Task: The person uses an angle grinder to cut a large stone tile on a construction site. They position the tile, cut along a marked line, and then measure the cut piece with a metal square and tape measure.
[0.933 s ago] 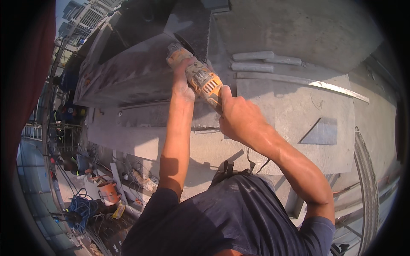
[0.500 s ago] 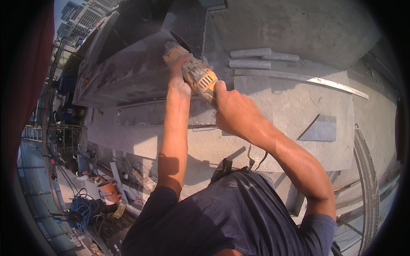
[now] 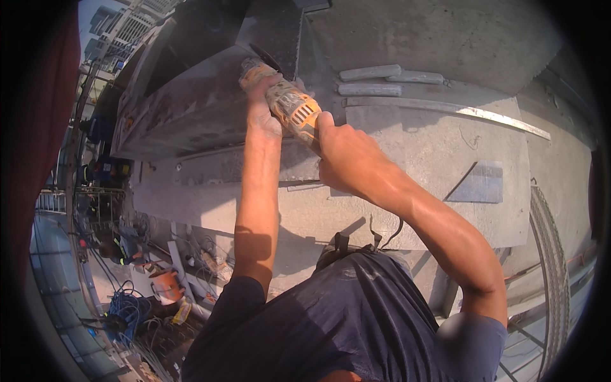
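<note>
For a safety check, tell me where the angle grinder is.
In the head view, just left of upper centre, the angle grinder is held: left hand near its disc, right hand at the rear.

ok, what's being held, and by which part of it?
A dusty orange grinder: the left hand grips the body near the disc, the right hand the rear end.

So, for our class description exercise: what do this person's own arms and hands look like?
The left hand and right hand are ungloved. The forearms are bare, with no watch or band visible. What looks like pale dust marks the left wrist. The left sleeve and right sleeve are short, plain and dark navy, matching the shirt.
</note>
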The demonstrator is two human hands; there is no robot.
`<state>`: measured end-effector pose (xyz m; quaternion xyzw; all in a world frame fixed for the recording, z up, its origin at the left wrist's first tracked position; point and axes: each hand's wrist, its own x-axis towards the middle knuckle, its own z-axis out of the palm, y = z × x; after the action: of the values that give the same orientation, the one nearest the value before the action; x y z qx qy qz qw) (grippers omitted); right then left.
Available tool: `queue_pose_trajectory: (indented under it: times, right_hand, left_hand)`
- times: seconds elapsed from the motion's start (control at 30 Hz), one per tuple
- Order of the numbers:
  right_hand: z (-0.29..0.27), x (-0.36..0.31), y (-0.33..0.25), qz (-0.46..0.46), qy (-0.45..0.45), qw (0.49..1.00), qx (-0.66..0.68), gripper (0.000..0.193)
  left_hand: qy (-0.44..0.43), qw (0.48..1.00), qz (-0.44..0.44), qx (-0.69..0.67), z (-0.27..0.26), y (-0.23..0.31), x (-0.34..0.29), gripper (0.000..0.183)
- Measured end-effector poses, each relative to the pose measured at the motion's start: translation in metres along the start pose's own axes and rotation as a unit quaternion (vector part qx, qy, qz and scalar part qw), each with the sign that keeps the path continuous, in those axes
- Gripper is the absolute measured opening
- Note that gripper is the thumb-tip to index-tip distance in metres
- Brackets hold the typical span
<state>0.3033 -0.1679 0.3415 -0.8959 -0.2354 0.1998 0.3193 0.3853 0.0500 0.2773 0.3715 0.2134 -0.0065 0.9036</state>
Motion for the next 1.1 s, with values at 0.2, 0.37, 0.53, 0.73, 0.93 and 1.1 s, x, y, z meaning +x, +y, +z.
queue_pose_trajectory:
  times: [0.2, 0.37, 0.53, 0.73, 0.93, 1.1]
  right_hand:
    - [0.001, -0.006, 0.005, -0.014, 0.006, 1.0, -0.007, 0.043]
    - [0.007, -0.002, 0.008, -0.01, 0.014, 1.0, 0.005, 0.042]
    - [0.012, 0.007, 0.009, -0.007, 0.022, 1.0, 0.01, 0.04]
    - [0.008, 0.002, 0.007, -0.002, 0.013, 1.0, 0.001, 0.041]
    - [0.006, -0.007, 0.005, -0.008, 0.003, 1.0, -0.003, 0.04]
    - [0.004, -0.011, 0.006, -0.006, -0.001, 1.0, -0.001, 0.039]
  left_hand:
    - [-0.024, 1.0, -0.018, -0.004, -0.002, -0.001, -0.001, 0.046]
    - [-0.015, 0.999, -0.024, -0.043, -0.002, -0.003, -0.005, 0.047]
    - [0.026, 1.0, -0.007, -0.006, 0.004, -0.001, 0.004, 0.049]
    - [0.021, 0.999, -0.017, -0.022, 0.004, -0.001, -0.003, 0.045]
    - [0.014, 1.0, -0.001, -0.013, -0.001, -0.005, 0.001, 0.037]
    - [-0.016, 1.0, -0.002, 0.001, -0.001, -0.007, -0.005, 0.036]
